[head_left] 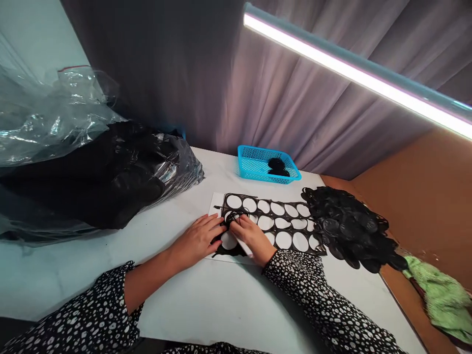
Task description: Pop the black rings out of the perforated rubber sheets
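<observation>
Speckled sleeves lead to my spread left hand and my right hand, which pinches black loops over a holed sheet, likely light, limp, best edge-held.

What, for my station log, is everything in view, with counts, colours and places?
Lamp: 1, glowing white, upper right
Curtain: count unclear, greyish, behind table
Wall: 1, pale, upper left
Panel: 1, brown, right
Table: 1, white, below
Plastic bag: 1, see-through, black material inside, left
Basket: 1, blue, table's back
Discs in basket: count unclear, black
Disc heap: 1, black, right of holed sheet
Cloth: 1, green, far right
Holed sheet: 1, black, centre
Backing: 1, white, under holed sheet
Black loops: count unclear, black, at right fingertips
Left hand: 1, bare, holed sheet's left end
Right hand: 1, bare, beside it
Sleeves: 2, black with white spots, lower corners
</observation>
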The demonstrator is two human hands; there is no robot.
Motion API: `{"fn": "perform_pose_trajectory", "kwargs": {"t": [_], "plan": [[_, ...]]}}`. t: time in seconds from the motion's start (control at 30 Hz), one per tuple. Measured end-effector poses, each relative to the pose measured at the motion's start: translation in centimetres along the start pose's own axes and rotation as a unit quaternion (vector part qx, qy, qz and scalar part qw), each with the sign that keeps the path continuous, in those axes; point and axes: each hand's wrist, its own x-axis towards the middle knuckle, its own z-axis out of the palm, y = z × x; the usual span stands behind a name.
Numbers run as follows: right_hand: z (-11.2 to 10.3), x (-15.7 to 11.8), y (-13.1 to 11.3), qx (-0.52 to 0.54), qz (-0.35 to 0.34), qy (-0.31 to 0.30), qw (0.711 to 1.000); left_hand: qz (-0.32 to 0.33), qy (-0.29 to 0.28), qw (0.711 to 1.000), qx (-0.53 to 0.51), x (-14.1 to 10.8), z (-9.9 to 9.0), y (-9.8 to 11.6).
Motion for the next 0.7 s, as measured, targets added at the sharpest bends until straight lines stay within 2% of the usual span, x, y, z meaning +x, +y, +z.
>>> {"fn": "perform_pose_trajectory", "kwargs": {"t": [0.07,0.1,0.17,0.2,0.27,0.33,0.43,0.5,0.57,0.63,0.7], "plan": [[-0.6,0.7,1.1,-0.035,-0.020,0.014,0.999,0.003,-0.001,1.000,-0.001,0.1,-0.2,-0.2],[-1.2,1.2,2.1,-0.035,0.006,0.051,0.998,0.004,-0.003,1.000,0.002,0.0,-0.3,-0.3],[-3.2,2.2,5.2,0.001,0.123,0.168,0.978,0.002,-0.011,1.000,0.004,-0.1,-0.5,-0.4],[-4.4,2.5,6.8,0.034,0.208,0.241,0.947,0.000,-0.017,1.000,0.003,-0.2,-0.6,-0.5],[-6.7,2.6,9.7,0.152,0.347,0.344,0.859,-0.008,-0.032,0.999,-0.011,-0.1,-0.9,-0.7],[-8.4,1.9,11.3,0.277,0.412,0.387,0.777,-0.019,-0.038,0.998,-0.049,0.6,-1.5,-1.0],[-9.5,0.6,11.2,0.486,0.418,0.358,0.680,-0.072,0.006,0.975,-0.210,3.2,-3.3,-1.2],[-9.5,0.0,10.2,0.605,0.411,0.321,0.602,-0.108,0.029,0.925,-0.364,5.5,-4.9,-1.1],[-9.2,-0.3,9.2,0.677,0.406,0.299,0.536,-0.105,0.026,0.902,-0.419,7.5,-6.5,-0.6],[-8.7,-0.5,8.4,0.737,0.398,0.285,0.466,-0.095,0.024,0.872,-0.480,8.3,-7.4,-0.1],[-7.9,-1.0,7.5,0.755,0.401,0.280,0.437,-0.081,0.007,0.883,-0.463,7.7,-7.4,0.5]]}}
